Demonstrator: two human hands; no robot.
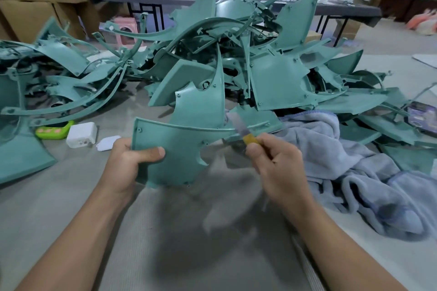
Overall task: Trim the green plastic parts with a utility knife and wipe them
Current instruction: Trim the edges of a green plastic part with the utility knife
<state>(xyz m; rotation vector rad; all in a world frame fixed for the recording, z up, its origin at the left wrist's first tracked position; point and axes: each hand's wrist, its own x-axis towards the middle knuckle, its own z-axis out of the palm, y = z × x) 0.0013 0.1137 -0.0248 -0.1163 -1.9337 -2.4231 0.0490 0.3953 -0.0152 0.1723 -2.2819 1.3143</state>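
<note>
Two hands busy: left hand (pixel 128 160) grips green part (pixel 182 146); right hand (pixel 275 163) pinches knife (pixel 246 133).

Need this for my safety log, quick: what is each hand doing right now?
Left hand: grips the green plastic part by its left edge.
Right hand: holds the utility knife, blade at the part's right edge.

View: head-worn, wide-angle
Facing: forward, down over table (pixel 71 220)
Nearness: left hand (pixel 125 160), right hand (pixel 276 168) close; pile (pixel 272 73) beyond
</note>
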